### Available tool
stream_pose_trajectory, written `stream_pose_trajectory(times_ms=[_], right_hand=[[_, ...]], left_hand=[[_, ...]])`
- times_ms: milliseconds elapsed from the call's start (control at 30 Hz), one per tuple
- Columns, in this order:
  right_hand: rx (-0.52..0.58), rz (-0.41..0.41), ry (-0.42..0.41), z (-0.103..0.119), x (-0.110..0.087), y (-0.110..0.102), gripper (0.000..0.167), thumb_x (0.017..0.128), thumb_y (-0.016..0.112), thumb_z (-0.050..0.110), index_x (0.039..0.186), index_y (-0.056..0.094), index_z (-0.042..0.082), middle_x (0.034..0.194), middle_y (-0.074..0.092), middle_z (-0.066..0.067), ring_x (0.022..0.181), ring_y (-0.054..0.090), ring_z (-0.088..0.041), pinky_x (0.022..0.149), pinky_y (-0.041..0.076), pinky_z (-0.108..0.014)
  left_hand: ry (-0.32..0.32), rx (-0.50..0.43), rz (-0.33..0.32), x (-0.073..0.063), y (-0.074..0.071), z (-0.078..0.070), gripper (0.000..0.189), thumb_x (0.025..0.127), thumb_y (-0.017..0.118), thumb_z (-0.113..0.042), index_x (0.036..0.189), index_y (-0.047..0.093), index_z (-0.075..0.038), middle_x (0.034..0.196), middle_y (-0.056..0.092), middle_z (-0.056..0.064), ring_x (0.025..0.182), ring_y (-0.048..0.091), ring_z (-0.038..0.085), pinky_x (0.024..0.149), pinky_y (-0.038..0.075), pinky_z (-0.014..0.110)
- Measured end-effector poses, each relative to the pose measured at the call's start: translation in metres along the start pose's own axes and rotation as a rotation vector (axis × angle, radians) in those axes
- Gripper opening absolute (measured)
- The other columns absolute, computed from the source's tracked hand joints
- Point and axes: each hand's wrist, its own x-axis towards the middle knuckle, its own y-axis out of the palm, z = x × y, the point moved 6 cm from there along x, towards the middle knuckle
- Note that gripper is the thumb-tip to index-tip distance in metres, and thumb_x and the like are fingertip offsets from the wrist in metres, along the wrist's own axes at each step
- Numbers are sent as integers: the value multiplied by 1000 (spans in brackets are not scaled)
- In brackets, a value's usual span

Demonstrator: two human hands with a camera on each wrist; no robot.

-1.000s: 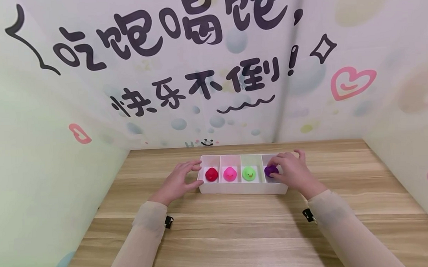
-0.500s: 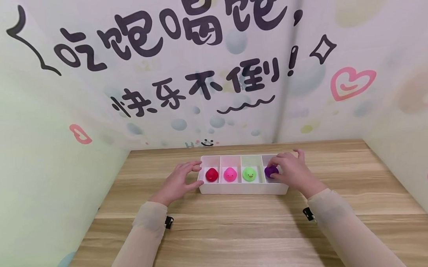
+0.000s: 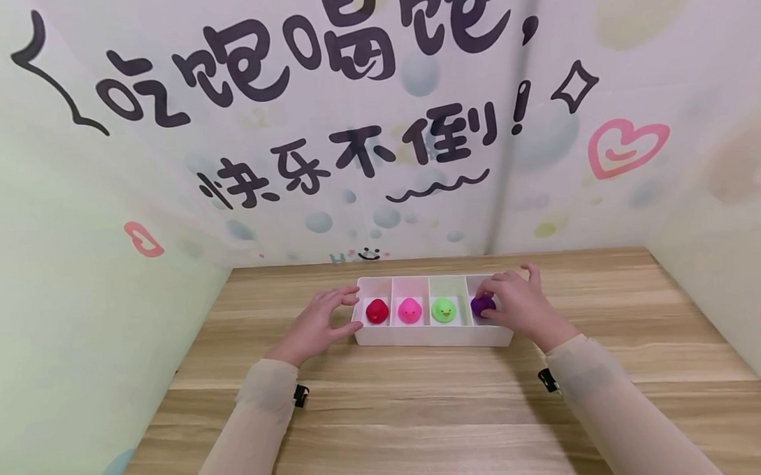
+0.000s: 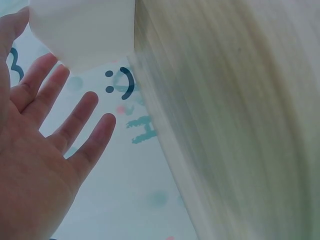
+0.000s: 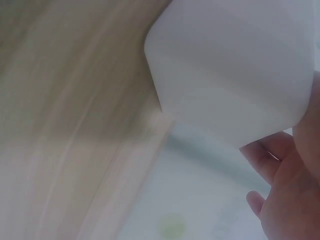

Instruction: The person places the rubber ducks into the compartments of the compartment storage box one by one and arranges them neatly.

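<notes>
A long white box (image 3: 433, 336) with a row of compartments stands on the table. From left to right its compartments hold a red toy duck (image 3: 377, 311), a pink toy duck (image 3: 409, 310), a light green toy duck (image 3: 444, 309) and a purple toy duck (image 3: 481, 305). My right hand (image 3: 526, 308) reaches over the box's right end and pinches the purple duck, partly covering it. At the box's left end, my left hand (image 3: 316, 325) has its fingers spread, thumb and fingertips at the wall. In the left wrist view its fingers (image 4: 86, 116) are nearly straight.
The wood-grain table (image 3: 418, 418) meets a printed back wall (image 3: 292, 226) just behind the box. Pale side walls (image 3: 75, 311) rise at the left and right. A black clip (image 3: 301, 395) shows beside each sleeve.
</notes>
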Motion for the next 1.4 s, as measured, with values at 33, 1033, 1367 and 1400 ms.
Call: stream_pose_trajectory(times_ms=[33, 1033, 1367, 1400], right_hand=[[-3, 1, 0, 0, 0, -1, 26, 77, 91, 17, 98, 76, 21, 106, 77, -3, 104, 64, -31, 112, 15, -72], [-48, 56, 55, 8, 3, -1, 28, 76, 91, 14, 98, 74, 19, 109, 77, -8, 106, 64, -34, 114, 10, -77], [-54, 35, 43, 9, 3, -1, 26, 78, 91, 25, 97, 75, 19, 103, 77, -5, 101, 64, -33, 113, 11, -76], [-52, 35, 42, 9, 4, -1, 25, 79, 91, 27, 97, 75, 19, 103, 77, -5, 101, 64, -33, 113, 11, -76]], left_hand=[[-4, 1, 1, 0, 0, 0, 50, 93, 79, -34, 135, 64, -12, 161, 46, -1, 149, 38, 32, 119, 38, 61], [15, -18, 1, 3, 2, 3, 48, 93, 78, -35, 133, 65, -12, 160, 48, -2, 149, 38, 33, 121, 36, 59], [28, 19, -6, 3, 1, 0, 49, 93, 78, -36, 133, 66, -10, 159, 49, -2, 148, 41, 32, 122, 36, 57], [29, 26, -6, 2, 0, 0, 49, 93, 78, -36, 133, 66, -10, 159, 49, -1, 148, 42, 32, 122, 36, 56]])
